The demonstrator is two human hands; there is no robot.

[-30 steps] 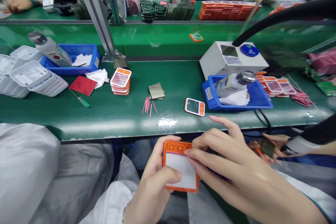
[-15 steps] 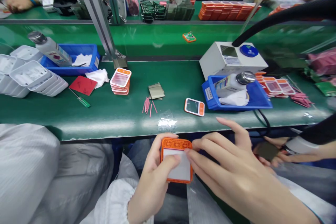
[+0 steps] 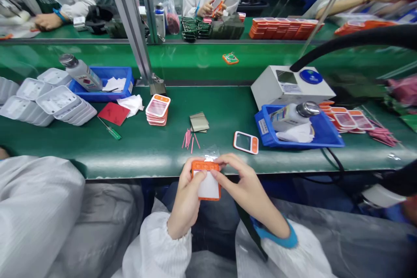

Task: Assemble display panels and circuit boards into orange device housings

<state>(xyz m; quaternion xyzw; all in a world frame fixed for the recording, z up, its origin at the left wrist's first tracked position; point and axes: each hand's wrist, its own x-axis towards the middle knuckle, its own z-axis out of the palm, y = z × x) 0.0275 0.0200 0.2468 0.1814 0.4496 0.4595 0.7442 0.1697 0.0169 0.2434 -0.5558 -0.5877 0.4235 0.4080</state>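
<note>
An orange plastic device frame [image 3: 209, 193] with a white panel in it is held just off the bench's front edge. Its left side is gripped by my left hand [image 3: 185, 197], the thumb lying on the panel. My right hand [image 3: 247, 189] pinches the upper right corner between thumb and fingers. Beyond my hands lie several thin pink strips [image 3: 188, 138] and a small pile of grey-green square sheets [image 3: 199, 122]. To the right sits a white and orange device [image 3: 246, 142] with a dark screen. A stack of orange and white frames [image 3: 157, 110] stands further left.
A blue tray [image 3: 302, 142] with a bottle and wipes is on the right, before a white box [image 3: 291, 84]. White plastic trays [image 3: 67, 106], a red sheet [image 3: 114, 114] and a green screwdriver [image 3: 114, 133] lie left. Co-workers sit across the green belt [image 3: 192, 58].
My right hand has drawn in and closed on the frame's upper right corner. The frame sits smaller and slightly left in view. The camera view has shifted; the bench items look unmoved.
</note>
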